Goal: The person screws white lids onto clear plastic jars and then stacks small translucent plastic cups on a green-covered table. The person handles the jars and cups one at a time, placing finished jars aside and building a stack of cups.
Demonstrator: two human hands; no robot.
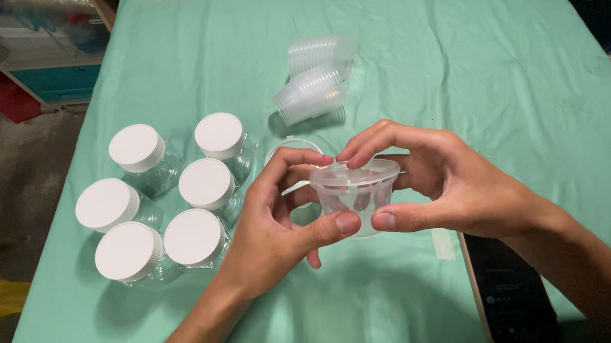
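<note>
at table centre, left hand [275, 235] and right hand [447, 187] both close around a small clear cup [357, 200], fingertips on its lid [355, 170]. advice: press evenly round the rim. capped jars [166, 199] at 9 o'clock, stacked cups [313, 83] at 12.

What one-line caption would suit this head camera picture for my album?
Both hands, left and right, hold a small clear lidded cup above a green tablecloth beside six white-capped jars.
</note>
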